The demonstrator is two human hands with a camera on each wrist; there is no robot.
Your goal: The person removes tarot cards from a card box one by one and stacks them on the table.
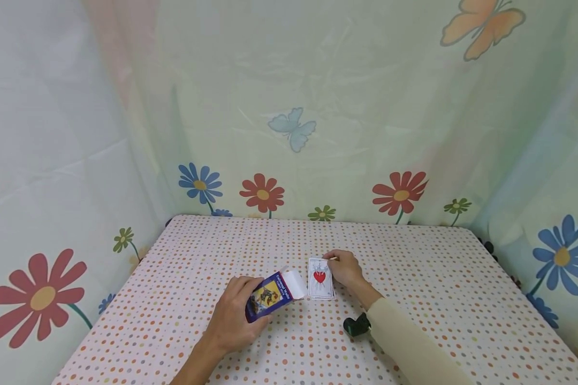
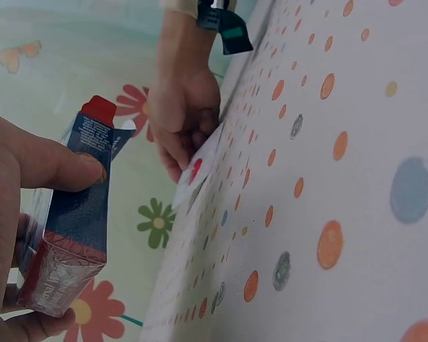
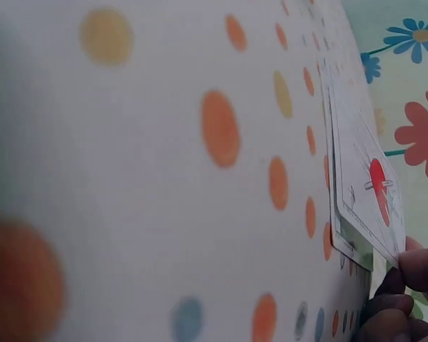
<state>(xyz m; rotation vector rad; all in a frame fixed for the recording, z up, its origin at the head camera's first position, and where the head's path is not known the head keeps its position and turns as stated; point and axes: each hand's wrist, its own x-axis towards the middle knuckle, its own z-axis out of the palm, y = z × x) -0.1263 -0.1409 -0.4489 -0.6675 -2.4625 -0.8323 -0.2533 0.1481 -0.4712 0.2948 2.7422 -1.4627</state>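
My left hand (image 1: 238,315) grips a dark blue tarot card box (image 1: 270,295), thumb along one side and fingers round the other. The box's white end flap (image 1: 295,283) stands open toward the cards, and clear wrap shows on its lower end in the left wrist view. My right hand (image 1: 345,269) pinches the corner of a card with a red heart (image 1: 319,286) between thumb and fingertips. In the right wrist view that card (image 3: 367,178) tilts up at the pinched corner, over another card (image 3: 353,246) lying on the table.
The table wears a white cloth with coloured dots (image 1: 183,299). A dark green strap piece (image 1: 356,324) hangs by the right sleeve (image 1: 409,337). Behind the table's far edge hangs a curtain (image 1: 347,139) printed with flowers and butterflies.
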